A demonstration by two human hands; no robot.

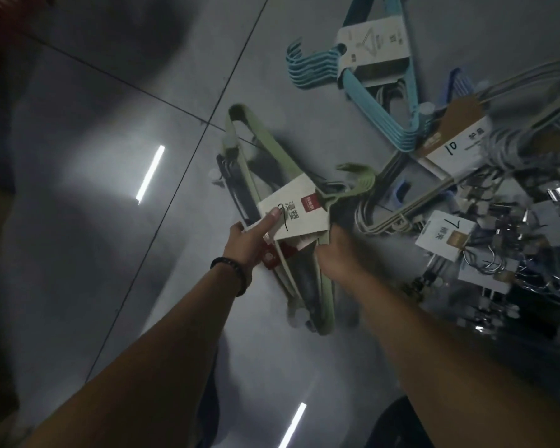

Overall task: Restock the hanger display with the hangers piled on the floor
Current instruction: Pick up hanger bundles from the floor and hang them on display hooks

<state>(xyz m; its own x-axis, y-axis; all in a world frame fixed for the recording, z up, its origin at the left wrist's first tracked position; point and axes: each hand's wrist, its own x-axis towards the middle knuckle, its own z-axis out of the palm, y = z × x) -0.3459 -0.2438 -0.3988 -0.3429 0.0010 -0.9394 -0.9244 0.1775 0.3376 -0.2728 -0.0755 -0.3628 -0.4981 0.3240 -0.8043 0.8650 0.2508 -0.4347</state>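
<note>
Both forearms reach forward and down, and the two hands meet on one bundle of green hangers (274, 202). The left hand (251, 242), which has a dark bracelet (232, 273) at the wrist, grips the bundle from the left side, and its thumb presses flat on the white paper label (299, 210) that wraps the hangers together. The right hand (335, 250) is just beside it, under the right edge of the label; it seems closed on the bundle too, but its fingers are hidden and blurred, so I cannot tell how it holds. The bundle is at the level of the hands, its hooks (358, 181) pointing away to the right; whether it is already off the grey tiled floor (110, 156) is not clear. I judge that such hangers are light and stiff, but the smooth plastic may slide inside the paper band, so it is better to take the frames themselves near the neck, not only the label, which can tear. Beyond the right hand lies the rest of the pile: a tangle of pale wire hangers (411, 202) with cardboard tags and some metal clip hangers (514, 227). Farthest from the hands, a bundle of blue hangers (388, 101) lies on the floor.
</note>
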